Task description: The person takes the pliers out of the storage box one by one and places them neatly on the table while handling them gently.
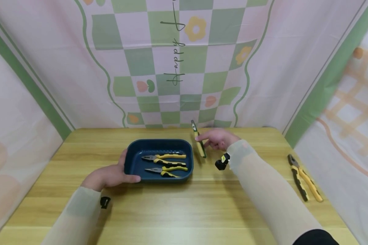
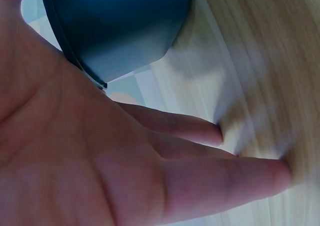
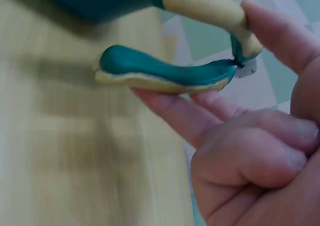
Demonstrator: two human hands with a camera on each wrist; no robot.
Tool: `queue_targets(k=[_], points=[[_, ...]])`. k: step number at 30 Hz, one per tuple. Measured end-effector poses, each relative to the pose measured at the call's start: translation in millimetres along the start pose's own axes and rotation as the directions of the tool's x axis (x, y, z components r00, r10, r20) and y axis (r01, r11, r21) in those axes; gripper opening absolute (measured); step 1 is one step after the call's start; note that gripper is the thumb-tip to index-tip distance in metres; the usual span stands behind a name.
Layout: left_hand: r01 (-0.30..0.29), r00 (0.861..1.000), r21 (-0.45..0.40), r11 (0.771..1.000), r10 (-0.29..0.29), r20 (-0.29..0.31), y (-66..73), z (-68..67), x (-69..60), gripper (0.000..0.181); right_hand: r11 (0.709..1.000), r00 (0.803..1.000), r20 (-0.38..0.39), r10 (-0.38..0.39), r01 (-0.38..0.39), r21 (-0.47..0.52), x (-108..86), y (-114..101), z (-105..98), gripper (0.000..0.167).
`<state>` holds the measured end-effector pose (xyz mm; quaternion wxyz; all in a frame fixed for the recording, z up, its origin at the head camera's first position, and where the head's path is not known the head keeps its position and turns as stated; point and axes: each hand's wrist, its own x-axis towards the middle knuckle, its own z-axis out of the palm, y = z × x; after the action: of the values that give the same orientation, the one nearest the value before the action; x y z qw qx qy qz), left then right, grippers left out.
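Yellow-and-green pliers (image 1: 199,145), right of centre in the head view, sit pinched in the right hand (image 1: 219,139); probably stiff, fairly heavy, not fragile; the handles (image 3: 165,72) should grip best, the metal nose (image 1: 193,123) feeling slicker; the left hand (image 1: 112,176) lies spread against the tray (image 1: 159,143), lower centre-left.

Left arm (image 1: 72,217): one, pale-sleeved, extended forward from the lower left. Left hand (image 1: 113,174): reaching ahead of the wrist (image 1: 92,183); left thumb (image 1: 133,178) straight, pointing right; left fingers (image 2: 230,183) straight, slightly parted beyond the bared palm (image 2: 55,141). Right arm (image 1: 273,194): one, pale-sleeved, angled forward and inward from the lower right. Right hand (image 1: 217,139): pinching; upper digit (image 3: 282,33) outstretched, two lower digits (image 3: 182,116) opposing it, two folded digits (image 3: 250,156) curled inward; which is the thumb, not certain at this close angle.
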<state>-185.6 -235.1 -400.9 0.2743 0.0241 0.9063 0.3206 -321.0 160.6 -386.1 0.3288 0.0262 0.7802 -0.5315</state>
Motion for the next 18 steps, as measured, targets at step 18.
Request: queue_targets(k=[18], points=[[-0.022, 1.000, 0.001, 1.000, 0.022, 0.006, -0.7, -0.8, 0.6, 0.132, 0.901, 0.997, -0.074, 0.035, -0.064, -0.429, -3.8, 11, 18, 0.032]])
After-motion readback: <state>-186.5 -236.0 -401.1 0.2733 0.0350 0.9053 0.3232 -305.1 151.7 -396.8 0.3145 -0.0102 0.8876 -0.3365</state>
